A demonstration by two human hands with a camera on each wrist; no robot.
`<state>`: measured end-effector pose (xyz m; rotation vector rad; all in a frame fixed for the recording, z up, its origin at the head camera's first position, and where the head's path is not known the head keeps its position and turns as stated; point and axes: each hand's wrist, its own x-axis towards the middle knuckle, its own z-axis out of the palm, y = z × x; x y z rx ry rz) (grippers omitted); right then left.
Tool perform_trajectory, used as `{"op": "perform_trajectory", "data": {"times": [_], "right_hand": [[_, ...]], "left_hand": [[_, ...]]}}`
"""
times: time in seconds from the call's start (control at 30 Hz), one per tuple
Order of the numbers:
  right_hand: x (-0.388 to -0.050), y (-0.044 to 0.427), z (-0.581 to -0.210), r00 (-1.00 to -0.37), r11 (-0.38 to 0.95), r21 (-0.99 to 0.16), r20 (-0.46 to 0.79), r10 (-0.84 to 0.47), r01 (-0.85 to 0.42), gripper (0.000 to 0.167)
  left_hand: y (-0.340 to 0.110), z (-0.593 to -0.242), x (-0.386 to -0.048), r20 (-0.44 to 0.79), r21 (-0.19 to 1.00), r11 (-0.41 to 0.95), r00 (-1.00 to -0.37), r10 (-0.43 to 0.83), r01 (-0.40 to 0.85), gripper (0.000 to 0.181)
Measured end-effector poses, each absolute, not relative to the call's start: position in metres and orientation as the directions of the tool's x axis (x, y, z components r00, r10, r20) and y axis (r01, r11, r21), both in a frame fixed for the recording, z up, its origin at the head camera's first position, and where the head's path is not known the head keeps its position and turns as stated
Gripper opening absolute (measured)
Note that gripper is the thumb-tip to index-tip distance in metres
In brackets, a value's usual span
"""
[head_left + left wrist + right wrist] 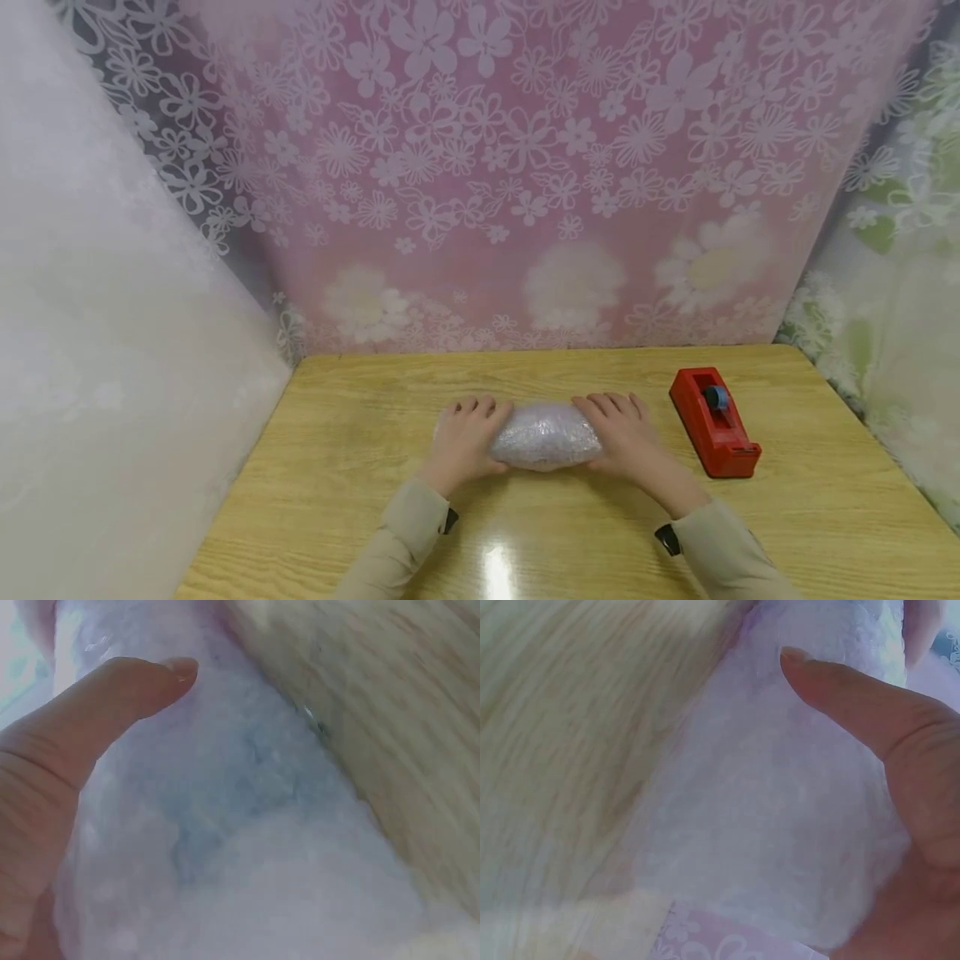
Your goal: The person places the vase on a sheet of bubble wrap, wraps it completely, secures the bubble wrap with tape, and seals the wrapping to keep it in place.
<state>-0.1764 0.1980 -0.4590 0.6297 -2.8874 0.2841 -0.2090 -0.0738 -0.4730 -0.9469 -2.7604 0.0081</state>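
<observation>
A roll-shaped bundle in clear bubble wrap (545, 437) lies sideways on the wooden table, and what is inside cannot be made out. My left hand (467, 442) grips its left end, with the fingers over the far side and the thumb along the near side. On the opposite end my right hand (621, 435) holds it the same way. In the left wrist view the left thumb (112, 705) presses against the cloudy plastic. The right thumb (855, 701) lies on the wrap in the right wrist view.
To the right of the right hand stands a red tape dispenser (712, 425) with a small roll of tape in it. Floral curtains (525, 167) hang behind the wooden table (360, 533) and at both sides.
</observation>
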Motion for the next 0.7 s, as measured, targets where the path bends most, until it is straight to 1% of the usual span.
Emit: {"op": "perform_trajectory", "data": {"times": [0.13, 0.27, 0.47, 0.63, 0.7], "right_hand": [[-0.172, 0.203, -0.462, -0.901, 0.9, -0.138, 0.201, -0.383, -0.414, 0.088], [-0.171, 0.205, -0.464, -0.902, 0.902, -0.131, 0.203, -0.381, -0.411, 0.089], [-0.165, 0.21, -0.458, -0.901, 0.891, -0.177, 0.204, -0.383, -0.419, 0.093], [-0.154, 0.222, -0.443, -0.911, 0.88, -0.245, 0.181, -0.37, -0.406, 0.103], [-0.149, 0.229, -0.436, -0.916, 0.879, -0.265, 0.176, -0.36, -0.396, 0.104]], "left_hand": [[-0.082, -0.469, -0.204, 0.2, -0.056, 0.8, -0.778, 0.596, 0.598, 0.084], [-0.086, -0.469, -0.202, 0.22, -0.051, 0.796, -0.771, 0.598, 0.603, 0.082], [-0.096, -0.466, -0.201, 0.291, -0.037, 0.785, -0.745, 0.6, 0.618, 0.082], [-0.109, -0.454, -0.197, 0.308, -0.036, 0.795, -0.75, 0.585, 0.605, 0.079], [-0.115, -0.45, -0.194, 0.308, -0.01, 0.795, -0.755, 0.579, 0.606, 0.08]]}}
